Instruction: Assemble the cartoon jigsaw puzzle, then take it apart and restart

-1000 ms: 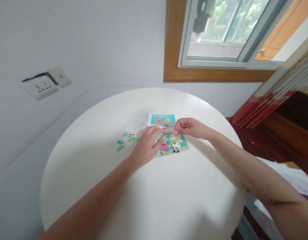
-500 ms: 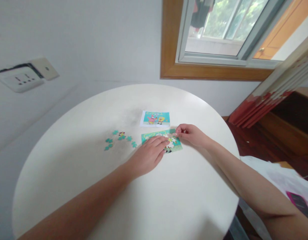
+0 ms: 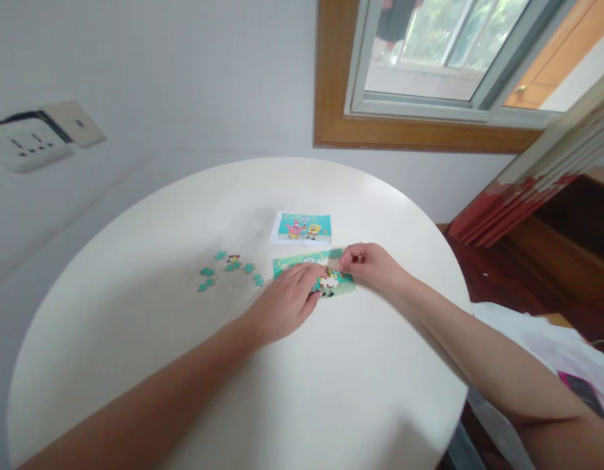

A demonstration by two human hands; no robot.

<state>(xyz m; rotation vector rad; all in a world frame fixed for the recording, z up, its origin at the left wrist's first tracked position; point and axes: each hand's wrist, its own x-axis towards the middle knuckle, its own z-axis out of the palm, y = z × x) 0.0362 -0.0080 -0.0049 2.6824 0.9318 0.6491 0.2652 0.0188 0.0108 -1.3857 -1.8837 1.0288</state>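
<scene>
A partly assembled jigsaw puzzle [image 3: 348, 287] with a teal cartoon picture lies on the white table. Pale gaps show near its middle. My left hand [image 3: 286, 299] rests across the puzzle's left part, fingers stretched out and flat, hiding that area. At the puzzle's upper right, my right hand [image 3: 371, 263] has thumb and fingers pinched together over the surface; whatever is between the fingertips is too small to make out. Several loose puzzle pieces [image 3: 249, 267], mostly teal, are scattered left of my left hand. Just behind the puzzle sits a picture card [image 3: 306, 227] showing a pink and a yellow cartoon figure.
The round white table [image 3: 302, 391] stands against a wall with a power socket [image 3: 30, 142] on the left. Behind it is a wood-framed window [image 3: 424, 134]. A red and cream curtain [image 3: 507, 209] hangs at right, above white cloth [image 3: 531, 339] with a pink-edged dark object [image 3: 582, 391].
The camera view has shifted slightly. My left fingers have drawn back a little leftward, baring more of the puzzle's middle. My right fingertips have moved slightly inward over the puzzle.
</scene>
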